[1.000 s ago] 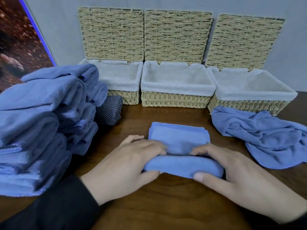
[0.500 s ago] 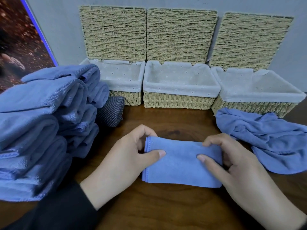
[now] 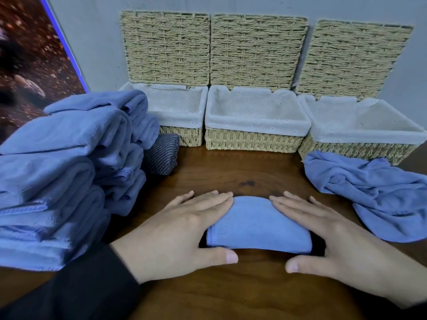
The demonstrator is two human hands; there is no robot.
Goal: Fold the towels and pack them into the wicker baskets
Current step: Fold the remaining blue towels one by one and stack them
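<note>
Both my hands have let go of the fold and flattened since half a second ago. From the head view, my left hand (image 3: 184, 229) and right hand (image 3: 328, 236) lie with straight fingers pressing the folded blue towel (image 3: 256, 227) on the wooden table (image 3: 231, 294), gripping nothing. Three lined wicker baskets (image 3: 254, 125) stand open behind, a crumpled towel (image 3: 369, 190) to the right, stacked towels (image 3: 69, 172) to the left.
</note>
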